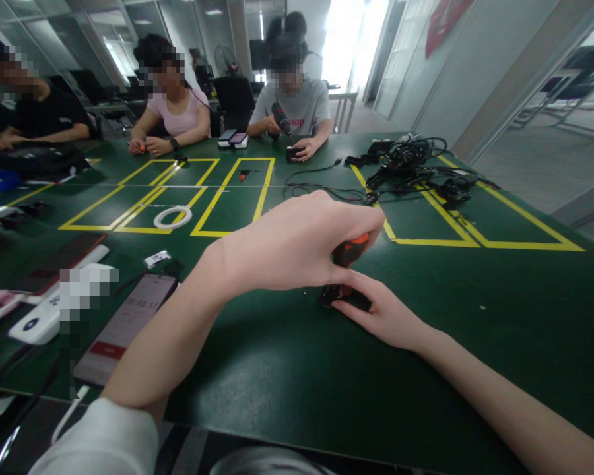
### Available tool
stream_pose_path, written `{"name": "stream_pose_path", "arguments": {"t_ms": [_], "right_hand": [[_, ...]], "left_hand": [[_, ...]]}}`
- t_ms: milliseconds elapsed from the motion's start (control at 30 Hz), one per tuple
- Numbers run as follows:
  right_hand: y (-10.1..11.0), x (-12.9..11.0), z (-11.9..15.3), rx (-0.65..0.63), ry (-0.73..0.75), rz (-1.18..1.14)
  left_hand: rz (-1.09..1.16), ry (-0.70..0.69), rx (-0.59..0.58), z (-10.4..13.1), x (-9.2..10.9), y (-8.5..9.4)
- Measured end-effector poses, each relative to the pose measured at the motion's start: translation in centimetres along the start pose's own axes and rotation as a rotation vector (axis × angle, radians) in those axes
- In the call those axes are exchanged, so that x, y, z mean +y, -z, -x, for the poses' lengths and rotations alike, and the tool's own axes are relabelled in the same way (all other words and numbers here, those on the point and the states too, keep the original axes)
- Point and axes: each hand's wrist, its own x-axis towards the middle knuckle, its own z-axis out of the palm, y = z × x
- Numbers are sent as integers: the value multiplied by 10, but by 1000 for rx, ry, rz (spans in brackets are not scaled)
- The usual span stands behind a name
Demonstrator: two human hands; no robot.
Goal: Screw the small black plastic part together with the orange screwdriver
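My left hand (297, 241) reaches across the middle of the view, its fingers curled over the top of an orange-and-black handle (351, 251). The handle looks like a screwdriver's and stands roughly upright; the hand covers much of it. Beneath it, a small black part (328, 295) lies at the table surface. My right hand (381, 307) comes in from the right, thumb and fingers closed around that black part near the handle's lower end. The tool's tip is hidden, so I cannot tell whether it touches the part.
A phone showing a timer (133, 323) and a white power strip (54, 310) lie at left on the green table (257, 369). Farther back are a white tape ring (173, 217), yellow tape outlines and tangled black cables (410, 158). Several people sit opposite; one holds a power screwdriver (282, 119).
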Motion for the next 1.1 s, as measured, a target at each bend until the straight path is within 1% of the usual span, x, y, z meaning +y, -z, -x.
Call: {"name": "stream_pose_path", "arguments": {"t_ms": [133,233,300,467,533,633,700,767,900,1033,1100], "right_hand": [[-1,2,0,20,20,18],[-1,1,0,18,24,15],[-1,-1,0,23,25,18],[-1,-2,0,39,25,27],[0,-1,0,30,31,21],[0,1,1,7,24,29],[0,2,1,-4,17,39],[0,2,2,-6,20,46],[-1,1,1,31,58,52],[-1,1,0,36,67,51],[-1,1,0,30,61,49]], "left_hand": [[-126,92,86,-6,2,-5],[-174,140,115,-8,3,-9],[-179,143,125,-8,5,-10],[-133,111,131,-9,7,-12],[-136,89,162,-9,5,-14],[-216,30,216,-11,2,-16],[-275,-2,231,-12,2,-17],[-309,-2,224,-11,3,-17],[-320,25,194,-8,4,-13],[-245,-55,156,-5,1,-10],[-212,-69,158,-5,1,-10]]}}
